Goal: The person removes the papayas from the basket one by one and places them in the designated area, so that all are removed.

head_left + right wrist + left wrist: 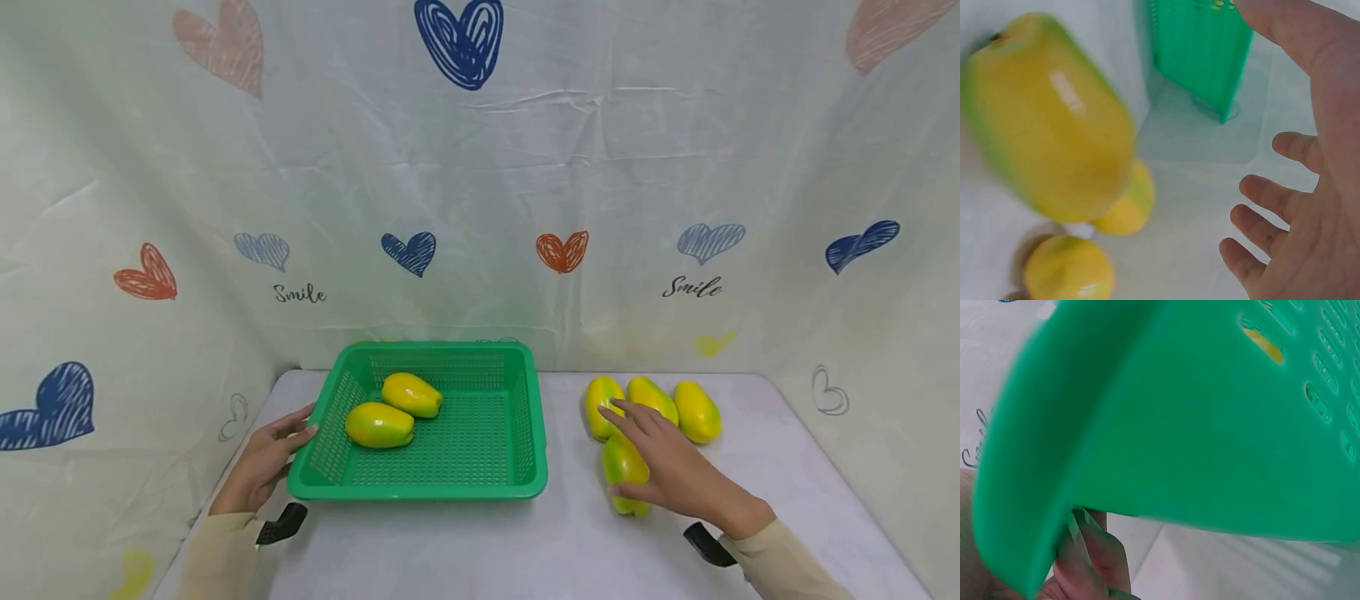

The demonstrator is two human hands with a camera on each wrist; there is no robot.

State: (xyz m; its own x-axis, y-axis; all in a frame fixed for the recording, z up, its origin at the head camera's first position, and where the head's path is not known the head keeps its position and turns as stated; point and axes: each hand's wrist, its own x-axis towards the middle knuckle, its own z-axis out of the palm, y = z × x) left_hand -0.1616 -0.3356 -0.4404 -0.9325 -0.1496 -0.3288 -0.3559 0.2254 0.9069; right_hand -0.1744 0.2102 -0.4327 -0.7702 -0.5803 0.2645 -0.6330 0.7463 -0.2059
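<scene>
A green plastic basket [480, 492] stands left of the table's middle with two yellow-green papayas, one papaya [379, 425] in front of the other papaya [412, 395]. My left hand [262, 461] holds the basket's left rim, fingertips tucked at its underside in the left wrist view. On the right, my right hand [671, 462] hovers with spread fingers over the nearest papaya [624, 467]. A gap shows between its fingers [1266, 194] and the large papaya [1050, 119] in the right wrist view. Behind lie more papayas: left [602, 400], middle [651, 397] and right [697, 412].
A pale cloth covers the table [450, 550]. Close behind the basket hangs a white curtain [480, 183] printed with hearts, and it continues along both sides. Bare tabletop separates the basket from the loose papayas.
</scene>
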